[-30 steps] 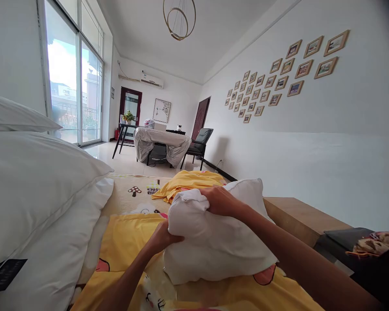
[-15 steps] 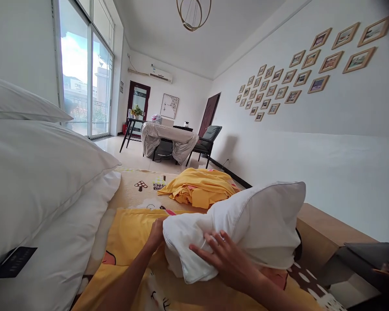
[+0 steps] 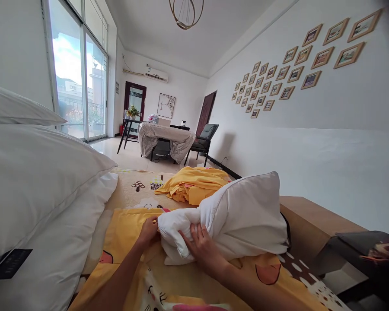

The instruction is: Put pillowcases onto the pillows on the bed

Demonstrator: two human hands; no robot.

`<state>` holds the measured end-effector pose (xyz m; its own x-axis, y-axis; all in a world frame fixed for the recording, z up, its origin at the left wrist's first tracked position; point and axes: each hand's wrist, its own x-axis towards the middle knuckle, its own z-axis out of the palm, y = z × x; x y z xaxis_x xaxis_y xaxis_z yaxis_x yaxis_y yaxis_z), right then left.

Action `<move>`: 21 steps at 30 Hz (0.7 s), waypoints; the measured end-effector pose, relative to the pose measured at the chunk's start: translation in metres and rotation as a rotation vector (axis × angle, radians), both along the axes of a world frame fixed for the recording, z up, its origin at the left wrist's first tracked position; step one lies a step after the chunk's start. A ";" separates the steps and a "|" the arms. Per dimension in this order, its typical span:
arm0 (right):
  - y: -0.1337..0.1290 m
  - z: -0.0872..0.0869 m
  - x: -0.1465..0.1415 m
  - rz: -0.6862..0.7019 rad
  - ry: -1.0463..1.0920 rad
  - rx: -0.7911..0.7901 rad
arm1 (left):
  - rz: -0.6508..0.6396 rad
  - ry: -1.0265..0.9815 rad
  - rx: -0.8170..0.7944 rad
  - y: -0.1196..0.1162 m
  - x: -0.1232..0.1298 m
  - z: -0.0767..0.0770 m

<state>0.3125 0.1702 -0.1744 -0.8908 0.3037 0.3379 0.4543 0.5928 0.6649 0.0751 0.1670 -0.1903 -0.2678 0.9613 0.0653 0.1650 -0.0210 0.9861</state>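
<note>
A white pillow [image 3: 246,216], squeezed narrow at its left end, lies across a yellow printed pillowcase [image 3: 125,229] spread in front of me. My right hand [image 3: 202,248] grips the narrowed part from the near side, fingers bent into the white fabric. At the pillow's left tip is my left hand [image 3: 149,231], its fingers closed at the pillowcase's edge; the fingertips are partly hidden, and the pillow end touches or nearly touches them. Rabbit-like print shows on the yellow fabric below both forearms.
Several white pillows [image 3: 39,172] are stacked at the left, one with a black label [image 3: 14,263]. Crumpled yellow fabric [image 3: 194,183] lies beyond my hands on the patterned beige bedding [image 3: 126,179]. A brown box-like piece [image 3: 314,214] and dark items stand at the right.
My right hand has shifted left and closed more around the pillow, whose end is now folded tighter. The pillow has moved left. My left hand stays at its tip; the whole view has turned slightly.
</note>
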 end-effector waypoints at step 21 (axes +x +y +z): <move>-0.020 0.219 0.046 0.064 -0.124 0.270 | -0.387 0.202 0.115 -0.022 0.092 0.042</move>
